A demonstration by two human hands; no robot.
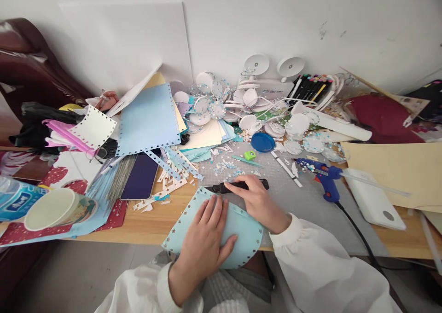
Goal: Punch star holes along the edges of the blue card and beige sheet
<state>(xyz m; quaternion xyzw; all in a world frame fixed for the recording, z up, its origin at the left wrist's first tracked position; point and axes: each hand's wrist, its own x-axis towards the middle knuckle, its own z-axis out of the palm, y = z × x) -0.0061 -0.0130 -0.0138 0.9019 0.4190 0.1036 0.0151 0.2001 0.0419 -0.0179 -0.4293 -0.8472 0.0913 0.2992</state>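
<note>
A light blue sheet of paper (241, 244) with star-shaped holes punched along its edges lies over the table's front edge, its near part hanging past it. My left hand (209, 234) rests flat on this sheet, fingers stretched forward and thumb apart. In my right hand (258, 200) is a black utility knife (226, 187), gripped with the index finger laid along its top. The knife's blade points left and lies at the sheet's far left corner. Beneath the knife is a grey cutting mat (311, 221).
To the right lie a blue glue gun (328, 182) and a white box-like device (375, 198). A small green punch (249, 155) and a blue lid (262, 142) sit beyond the knife. Paper scraps (172, 184), a paper cup (58, 209) and a larger punched blue sheet (148, 119) are leftward.
</note>
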